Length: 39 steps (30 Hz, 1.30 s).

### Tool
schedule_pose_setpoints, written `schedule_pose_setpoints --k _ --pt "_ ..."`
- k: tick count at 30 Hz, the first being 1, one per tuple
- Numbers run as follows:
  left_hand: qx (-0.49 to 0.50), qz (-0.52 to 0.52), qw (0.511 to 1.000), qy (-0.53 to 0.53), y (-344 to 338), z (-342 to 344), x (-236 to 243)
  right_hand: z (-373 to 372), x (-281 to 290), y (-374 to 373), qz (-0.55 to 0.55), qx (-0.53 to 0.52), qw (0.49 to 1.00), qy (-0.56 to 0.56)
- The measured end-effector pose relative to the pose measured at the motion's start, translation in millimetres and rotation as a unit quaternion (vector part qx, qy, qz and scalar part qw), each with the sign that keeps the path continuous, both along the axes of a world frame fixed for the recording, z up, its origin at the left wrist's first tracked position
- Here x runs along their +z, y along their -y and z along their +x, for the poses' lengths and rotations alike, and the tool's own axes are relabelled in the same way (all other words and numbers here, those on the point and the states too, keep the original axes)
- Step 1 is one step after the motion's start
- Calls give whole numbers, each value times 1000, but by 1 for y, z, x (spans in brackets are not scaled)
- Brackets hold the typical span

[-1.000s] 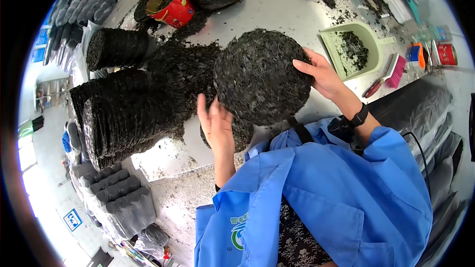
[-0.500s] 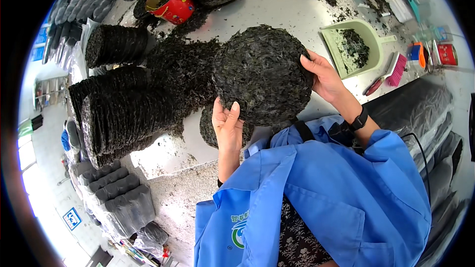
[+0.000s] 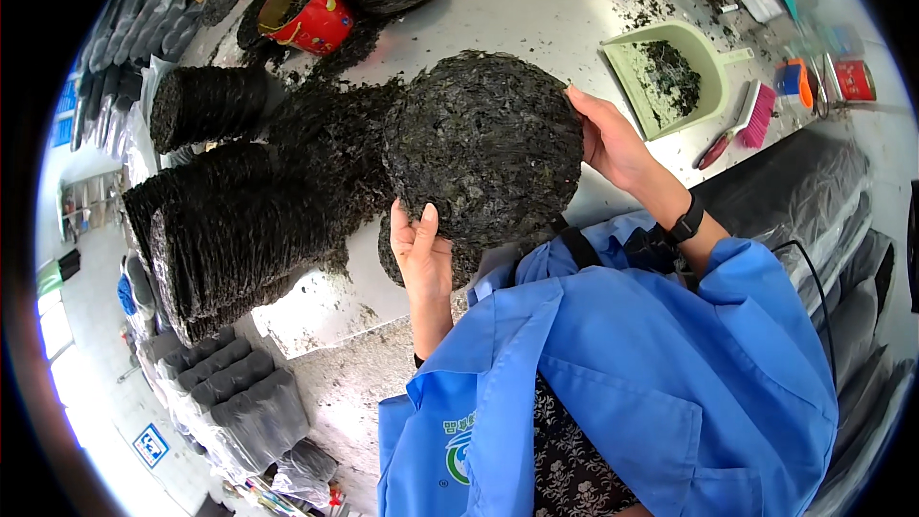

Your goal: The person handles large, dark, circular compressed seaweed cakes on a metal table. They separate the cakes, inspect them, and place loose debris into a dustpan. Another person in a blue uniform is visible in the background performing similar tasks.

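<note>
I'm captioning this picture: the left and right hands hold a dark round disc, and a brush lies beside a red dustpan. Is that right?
Not quite: the dustpan is pale green, not red, as the head view shows. The rest stands: the left hand and right hand hold the dark round disc, and the brush lies beside the dustpan.

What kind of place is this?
Probably a workshop for dried food, maybe seaweed: a dark, flaky disc is being held, more discs stand on edge in rows on the pale table, and dark stacks wrapped in clear plastic lie nearby.
</note>
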<state>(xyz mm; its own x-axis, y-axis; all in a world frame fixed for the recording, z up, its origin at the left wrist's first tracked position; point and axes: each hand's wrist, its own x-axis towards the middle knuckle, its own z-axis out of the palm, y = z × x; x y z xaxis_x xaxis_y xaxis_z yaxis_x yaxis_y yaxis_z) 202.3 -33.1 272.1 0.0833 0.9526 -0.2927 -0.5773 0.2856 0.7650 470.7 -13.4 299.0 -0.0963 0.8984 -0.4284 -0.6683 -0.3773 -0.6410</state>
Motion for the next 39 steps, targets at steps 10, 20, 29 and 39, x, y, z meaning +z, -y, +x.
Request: schedule_pose_setpoints --k 10,20,29,39 --pt "-77 29 971 224 10 20 11 -28 -11 9 43 4 997 62" --pt "-91 -16 980 176 10 35 16 -38 10 14 424 -15 705 567" --pt "-106 -26 982 154 12 37 13 -45 4 18 448 -5 624 640" --pt "-122 -47 979 154 8 41 14 -36 1 7 497 50 542 676"
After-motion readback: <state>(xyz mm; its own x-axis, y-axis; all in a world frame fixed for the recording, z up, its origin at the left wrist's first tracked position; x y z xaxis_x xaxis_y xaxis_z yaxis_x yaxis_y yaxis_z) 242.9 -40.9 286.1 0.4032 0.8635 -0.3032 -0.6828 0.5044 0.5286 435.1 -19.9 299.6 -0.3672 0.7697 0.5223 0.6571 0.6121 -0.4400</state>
